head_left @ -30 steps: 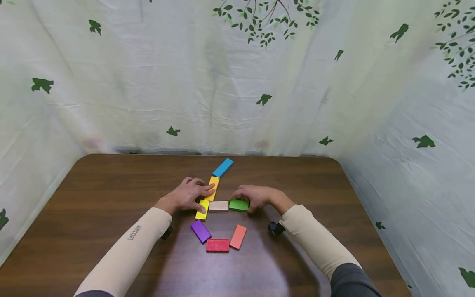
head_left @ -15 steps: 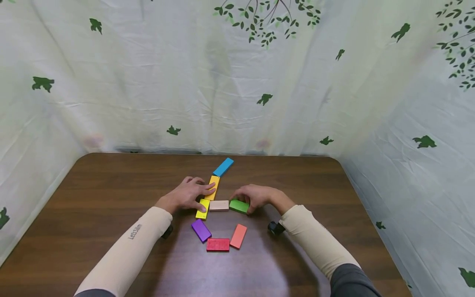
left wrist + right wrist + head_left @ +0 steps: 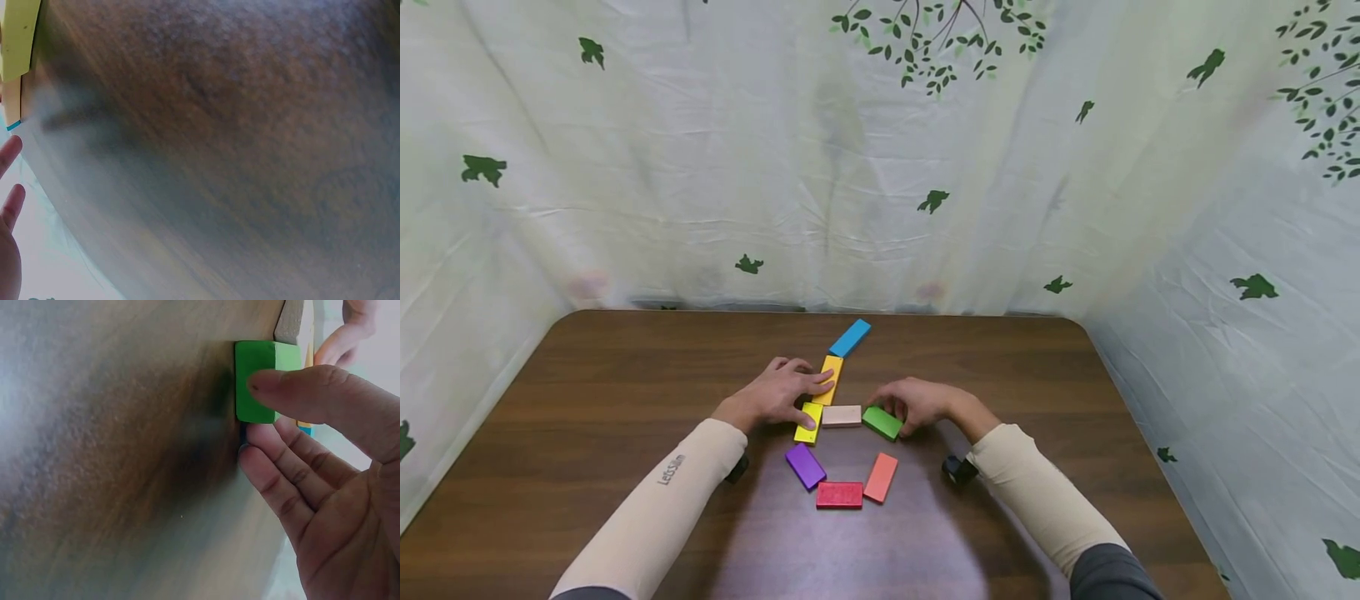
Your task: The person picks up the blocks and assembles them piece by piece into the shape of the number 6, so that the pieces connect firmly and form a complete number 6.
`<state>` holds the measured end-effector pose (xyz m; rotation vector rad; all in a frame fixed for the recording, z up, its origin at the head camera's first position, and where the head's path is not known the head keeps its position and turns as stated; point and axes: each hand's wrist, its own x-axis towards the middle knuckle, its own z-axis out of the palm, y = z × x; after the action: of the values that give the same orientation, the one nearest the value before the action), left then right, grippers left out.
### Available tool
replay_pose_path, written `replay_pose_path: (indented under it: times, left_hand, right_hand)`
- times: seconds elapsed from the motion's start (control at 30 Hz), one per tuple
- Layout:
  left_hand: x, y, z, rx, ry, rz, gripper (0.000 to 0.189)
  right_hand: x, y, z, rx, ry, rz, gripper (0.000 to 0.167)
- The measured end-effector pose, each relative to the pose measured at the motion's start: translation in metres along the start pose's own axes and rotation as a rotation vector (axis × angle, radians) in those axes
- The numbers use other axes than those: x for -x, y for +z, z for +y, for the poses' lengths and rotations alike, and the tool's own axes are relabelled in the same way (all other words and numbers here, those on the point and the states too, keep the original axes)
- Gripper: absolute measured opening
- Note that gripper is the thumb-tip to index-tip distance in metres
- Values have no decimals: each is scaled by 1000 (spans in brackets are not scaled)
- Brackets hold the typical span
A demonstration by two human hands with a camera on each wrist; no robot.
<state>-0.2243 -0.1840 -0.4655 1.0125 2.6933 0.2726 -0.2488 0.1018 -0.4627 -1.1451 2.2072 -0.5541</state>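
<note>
My right hand (image 3: 921, 402) holds a green block (image 3: 882, 422) lying aslant on the table. In the right wrist view the thumb presses one face of the green block (image 3: 255, 394), with fingers behind it. Its far left corner meets a pale wooden block (image 3: 842, 416). My left hand (image 3: 775, 394) has its thumb resting on a yellow block (image 3: 808, 421) and its outstretched fingers on an orange-yellow block (image 3: 832, 375). Those two blocks stand end to end, left of the pale one. In the left wrist view only fingertips (image 3: 14, 203) and part of the yellow block (image 3: 17, 44) show.
A blue block (image 3: 850, 337) lies at the far end of the row. Nearer me, a purple block (image 3: 806, 466), a red block (image 3: 839, 496) and a coral block (image 3: 881, 477) form a curve. The brown table (image 3: 647, 367) ends at a white patterned curtain (image 3: 685, 192).
The green block has turned from in line with the pale block to slanting, its right end swung toward me in my right hand. The left hand stays put.
</note>
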Motion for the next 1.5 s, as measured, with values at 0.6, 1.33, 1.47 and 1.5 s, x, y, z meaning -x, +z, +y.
replay_pose_path:
  times: [0.6, 1.33, 1.47, 1.5]
  left_hand:
    - [0, 1, 0, 9, -2, 7, 76]
    - [1, 0, 0, 12, -5, 6, 78]
    - [1, 0, 0, 11, 0, 13, 78]
    - [1, 0, 0, 12, 1, 15, 78]
  right_hand:
    - [7, 8, -4, -2, 1, 74, 56]
    - [12, 16, -4, -27, 3, 148, 55]
    - [12, 18, -2, -23, -1, 159, 54]
    - [12, 19, -2, -25, -1, 162, 54]
